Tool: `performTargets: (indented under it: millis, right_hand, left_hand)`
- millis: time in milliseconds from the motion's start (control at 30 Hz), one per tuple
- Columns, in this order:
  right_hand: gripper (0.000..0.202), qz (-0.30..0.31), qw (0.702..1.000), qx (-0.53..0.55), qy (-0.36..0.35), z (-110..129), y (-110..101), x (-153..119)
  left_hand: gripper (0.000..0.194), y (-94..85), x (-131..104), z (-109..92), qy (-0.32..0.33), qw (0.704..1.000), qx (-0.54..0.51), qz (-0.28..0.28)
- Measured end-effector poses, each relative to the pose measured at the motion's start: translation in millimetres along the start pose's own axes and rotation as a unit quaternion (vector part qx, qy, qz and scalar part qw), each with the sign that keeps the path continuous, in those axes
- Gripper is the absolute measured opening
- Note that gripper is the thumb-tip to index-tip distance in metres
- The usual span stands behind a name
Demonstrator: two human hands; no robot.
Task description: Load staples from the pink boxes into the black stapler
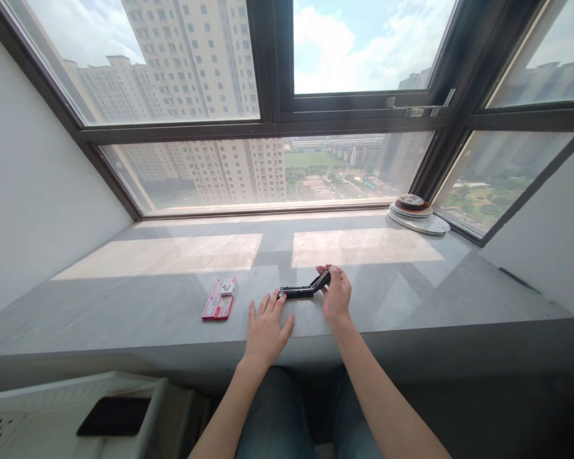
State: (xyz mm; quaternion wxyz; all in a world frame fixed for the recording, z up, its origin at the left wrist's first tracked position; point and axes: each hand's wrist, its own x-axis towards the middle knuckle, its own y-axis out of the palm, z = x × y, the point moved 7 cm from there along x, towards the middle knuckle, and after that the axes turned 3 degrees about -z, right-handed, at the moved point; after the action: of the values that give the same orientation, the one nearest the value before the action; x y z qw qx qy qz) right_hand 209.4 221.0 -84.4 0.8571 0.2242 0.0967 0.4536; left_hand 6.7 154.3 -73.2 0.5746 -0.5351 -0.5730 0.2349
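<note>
A pale, grey-veined sill (138, 319) spreads under the left hand (266, 322) and the right hand (337, 296). Beyond both hands stand windows (191, 175) in dark frames (172, 132), showing tall apartment blocks (186, 57), a green field (310, 159) and a bright, cloudy sky (363, 48). Daylight lays two bright patches (363, 247) on the sill, ahead of the hands. Plain white walls (19, 191) close both ends, far left of the left hand and far right of the right. Below and left of the left hand sits a white plastic bin (67, 390); the area beneath the sill is shadowy.
</note>
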Motion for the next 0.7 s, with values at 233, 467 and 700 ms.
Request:
performTargets:
  millis: [233, 467, 700]
  right_hand:
    - [0.036, 0.012, 0.990, 0.077, 0.121, -21.7, -59.2, -3.9]
    - [0.037, 0.118, 0.972, -0.173, 0.104, -7.7, -87.3, -25.1]
    - [0.035, 0.345, 0.836, -0.412, 0.116, -18.3, -31.9, -46.1]
  left_hand:
    - [0.045, -29.6, -2.4, 34.3, -0.069, 0.993, 0.024, -0.089]
    - [0.035, -58.3, -38.0, 90.5, -0.196, 0.966, 0.102, -0.134]
    - [0.032, -23.8, -21.3, 26.4, -0.044, 0.994, -0.098, 0.005]
